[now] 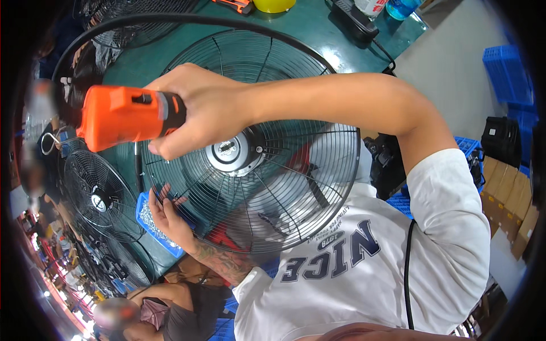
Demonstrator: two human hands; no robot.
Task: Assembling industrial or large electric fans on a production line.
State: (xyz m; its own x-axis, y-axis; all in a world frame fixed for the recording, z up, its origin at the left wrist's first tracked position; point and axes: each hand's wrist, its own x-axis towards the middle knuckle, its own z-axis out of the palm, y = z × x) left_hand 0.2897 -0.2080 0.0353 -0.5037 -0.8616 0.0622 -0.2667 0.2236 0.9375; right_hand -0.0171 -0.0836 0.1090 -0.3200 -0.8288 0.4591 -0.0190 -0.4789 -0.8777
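Fan [228,153] lies across the green table [313,23] right in front of the person, its near edge close to the white shirt [352,273]. Build looks well along, judging by the parts in place: wire guard fitted, hub cap at the centre, a small round fixing showing on the hub's edge. Likely left: some fastening, since a driver [122,116] is out and a blue tray [162,230] of small metal pieces sits just beside the guard. Can't tell which fixings are in or missing along the rim; the arm hides part of it.

Right hand [207,108] is wrapped firmly round the driver, above the guard; the driver's working end is too dark and blurred to place on anything. Left hand [170,221] is at the guard's lower-left edge, fingers loosely bent and spread, nothing clear in its grip; contact with the wires can't be told.

Fan looks round and wide, guard of thin dark wires in rings with thicker spokes, hub silver with a dark emblem. Wires look even, no obvious dents. Blades hard to make out through guard and glare. Black tube [170,19] arcs around the far side.
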